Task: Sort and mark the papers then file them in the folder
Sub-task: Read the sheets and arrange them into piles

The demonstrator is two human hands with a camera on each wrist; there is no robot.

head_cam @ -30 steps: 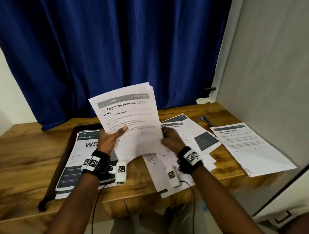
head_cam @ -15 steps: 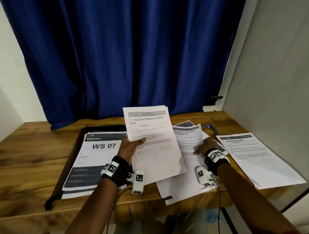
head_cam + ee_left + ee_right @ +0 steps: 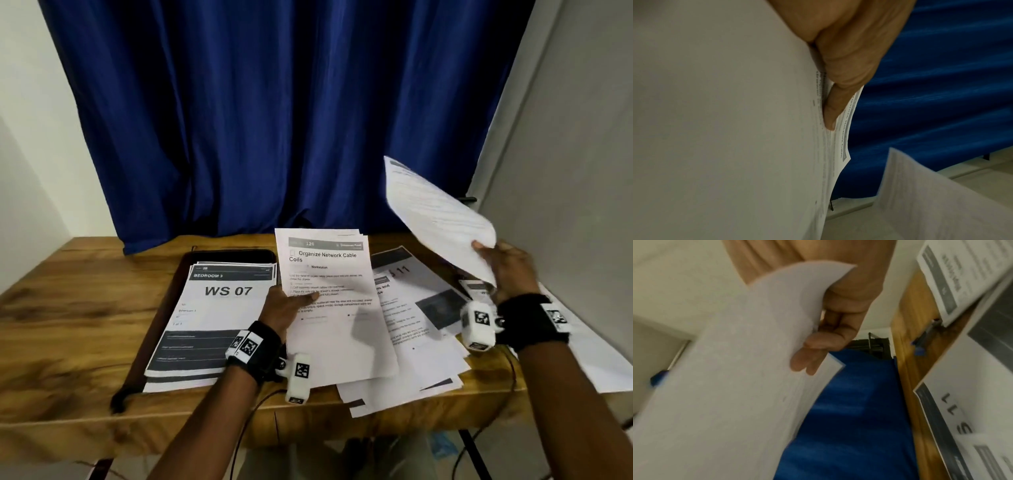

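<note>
Left hand (image 3: pixel 286 308) at frame centre, thumb clamped over a sheaf headed "Organize Network Cable Coils" (image 3: pixel 329 301) — tilted above loose papers (image 3: pixel 421 329) overhanging the table's (image 3: pixel 68 308) near edge. Right hand (image 3: pixel 510 270) at right, fingers curled round one lifted sheet (image 3: pixel 435 216), raised into open air before the blue curtain (image 3: pixel 274 113). At left, "WS 07" stack (image 3: pixel 219 315) on a dark folder (image 3: pixel 164 308).

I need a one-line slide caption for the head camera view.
Left hand holds the "Organize Network Cable Coils" sheets while right hand lifts another sheet above the wooden desk.
</note>
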